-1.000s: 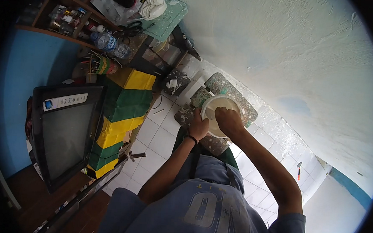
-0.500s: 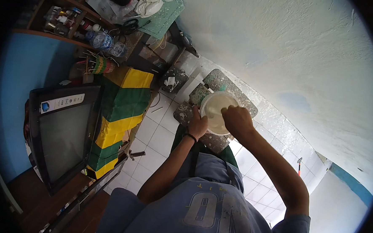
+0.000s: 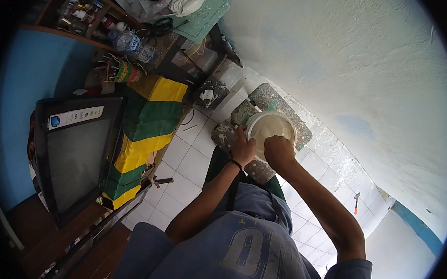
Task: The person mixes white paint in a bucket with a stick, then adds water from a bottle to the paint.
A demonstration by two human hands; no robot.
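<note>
A round whitish tub (image 3: 250,127) with pale, creamy contents stands in front of me on speckled, paint-spattered boards (image 3: 268,94). My left hand (image 3: 243,149) is closed on the tub's near left rim, with a dark band at the wrist. Over the tub's near right part is my right hand (image 3: 279,151), curled into a fist with the knuckles up. Whatever that fist may hold is hidden beneath it.
A rough white wall (image 3: 349,55) rises along the right. To the left stand a black-framed screen (image 3: 76,157) and a green-yellow cloth (image 3: 156,113). A cluttered shelf (image 3: 99,44) is at upper left. A hammer (image 3: 356,203) lies on the tiles at right.
My right fist has moved nearer to me and slightly left across the tub, uncovering more of its contents. My left hand keeps its hold on the rim. The whole view has shifted slightly.
</note>
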